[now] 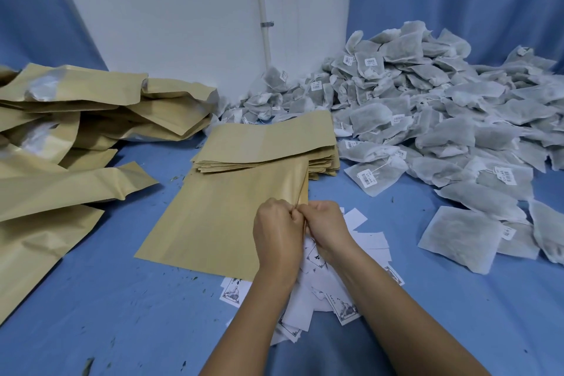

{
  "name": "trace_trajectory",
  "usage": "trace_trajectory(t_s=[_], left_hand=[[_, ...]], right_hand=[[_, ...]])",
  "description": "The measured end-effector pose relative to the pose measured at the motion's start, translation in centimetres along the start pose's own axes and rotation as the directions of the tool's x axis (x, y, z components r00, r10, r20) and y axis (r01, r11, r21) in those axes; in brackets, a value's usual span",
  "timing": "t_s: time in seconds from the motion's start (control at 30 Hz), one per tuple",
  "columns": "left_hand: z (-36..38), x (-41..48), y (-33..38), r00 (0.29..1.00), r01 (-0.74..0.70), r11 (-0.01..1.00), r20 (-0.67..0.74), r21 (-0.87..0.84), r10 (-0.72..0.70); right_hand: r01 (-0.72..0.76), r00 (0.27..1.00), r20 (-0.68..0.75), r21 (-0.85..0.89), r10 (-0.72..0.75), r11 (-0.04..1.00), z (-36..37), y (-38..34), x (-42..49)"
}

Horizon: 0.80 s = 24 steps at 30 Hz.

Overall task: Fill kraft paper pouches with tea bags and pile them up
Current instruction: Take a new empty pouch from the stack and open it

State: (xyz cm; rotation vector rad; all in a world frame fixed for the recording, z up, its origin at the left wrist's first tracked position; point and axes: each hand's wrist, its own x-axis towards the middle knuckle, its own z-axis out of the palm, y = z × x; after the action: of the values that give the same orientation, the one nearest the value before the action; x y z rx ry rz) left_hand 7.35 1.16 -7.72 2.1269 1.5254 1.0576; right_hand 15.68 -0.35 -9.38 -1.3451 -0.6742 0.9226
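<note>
Kraft pouch (213, 223) lay flat on the blue cloth (122, 299), just in front of the empty-pouch stack (268, 143), probably so the tea bag heap (427, 107) on the right stayed in reach. Your left hand (276, 232) and right hand (328, 227) were both curled, pinching its raised right edge side by side, apparently parting the mouth. Filled pouches (61, 119) sat piled on the left.

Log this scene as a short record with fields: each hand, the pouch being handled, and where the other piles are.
left hand: pinches the kraft pouch at its right edge
right hand: pinches the same edge, beside the left hand
kraft pouch: lying on the blue cloth
empty pouch stack: just behind it
bulging pouches: piled at far left
tea bags: heaped at right
printed cards: under the forearms
</note>
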Motion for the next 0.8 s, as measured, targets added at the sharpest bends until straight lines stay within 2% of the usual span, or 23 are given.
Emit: trace_trajectory(t_s=[0.1,0.2,0.3,0.37,0.43,0.5,0.53,0.6,0.67,0.77,0.8], left_hand=[[-0.2,0.1,-0.2,0.999,-0.003,0.988,-0.041,-0.155,-0.004],[-1.1,0.3,-0.5,0.992,0.081,0.949,-0.064,-0.304,-0.105],[-1.9,0.9,-0.5,0.986,0.122,0.924,-0.066,-0.362,-0.156],[-2.1,0.8,-0.2,0.994,0.088,0.957,-0.035,-0.275,-0.101],[-1.9,0.4,0.3,0.995,0.070,0.997,0.071,-0.018,-0.068],[-1.6,-0.1,1.0,0.972,0.048,0.968,0.214,0.247,-0.102],[-1.7,-0.2,1.5,0.961,0.043,0.954,0.248,0.296,-0.120],[-2.0,-0.3,2.2,0.970,0.043,0.959,0.218,0.281,-0.107],[-3.2,0.0,2.4,0.995,0.035,0.968,0.084,0.248,-0.058],[-4.7,0.4,2.9,0.997,-0.004,0.992,-0.072,0.125,0.013],[-5.0,0.1,3.3,0.996,-0.044,0.993,-0.066,0.110,0.051]], right_hand=[[0.011,1.000,-0.022,0.025,-0.010,1.000,0.2,0.0,0.1],[-0.053,0.999,0.014,0.165,0.051,0.985,0.3,-0.1,0.2],[-0.081,0.997,0.012,0.227,0.081,0.971,0.3,-0.4,0.0],[-0.021,0.999,-0.047,0.124,0.027,0.992,0.3,-0.5,-0.1],[0.027,0.997,-0.066,-0.001,-0.027,1.000,0.5,-0.5,-0.6],[0.049,0.998,-0.034,-0.041,-0.051,0.998,0.8,-0.2,-1.1],[0.037,0.999,-0.015,-0.048,-0.038,0.998,1.0,-0.2,-1.2],[0.015,1.000,-0.004,-0.032,-0.015,0.999,0.8,-0.3,-1.2],[0.045,0.997,-0.066,-0.105,-0.052,0.993,0.5,-0.4,-0.8],[0.143,0.945,-0.237,-0.318,-0.225,0.937,0.4,-0.6,-0.3],[0.244,0.882,-0.286,-0.403,-0.375,0.882,0.6,-0.8,-0.2]])
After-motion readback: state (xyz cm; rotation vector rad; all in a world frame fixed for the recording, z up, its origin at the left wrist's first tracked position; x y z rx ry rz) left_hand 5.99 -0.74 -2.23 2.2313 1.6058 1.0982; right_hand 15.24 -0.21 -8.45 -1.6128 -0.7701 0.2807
